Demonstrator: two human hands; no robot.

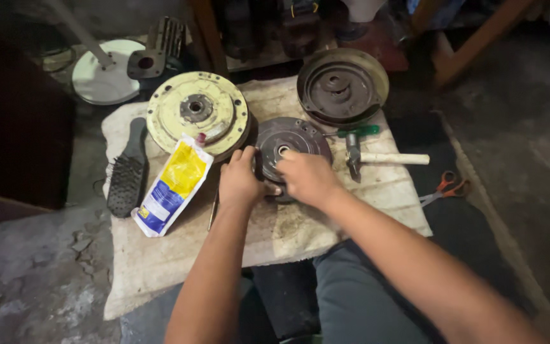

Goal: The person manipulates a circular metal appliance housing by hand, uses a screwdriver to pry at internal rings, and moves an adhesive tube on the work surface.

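A dark grey round metal disc with a central hole (288, 150) is held flat on a dirty white cloth (160, 267), directly under and ahead of both hands. The left hand (240, 181) is clamped on its near-left rim, fingers curled. The right hand (307, 176) is laid over its near-right face, fingers bent toward the hub; its grip cannot be told. Both hands are equally near. A wooden-handled hammer (383, 158) lies just right of the right-hand fingers, a yellow and blue pouch (173, 185) left of the left-hand fingers.

Setting: a small repair workshop, worked at floor level. Shown by: a stained cloth (160, 267) spread on cracked concrete floor (27, 280); greasy metal discs (342, 86) laid along its far edge; a hammer (383, 158), wire brush (127, 172) and scissors (444, 188); dark machine parts (268, 28) stacked behind.
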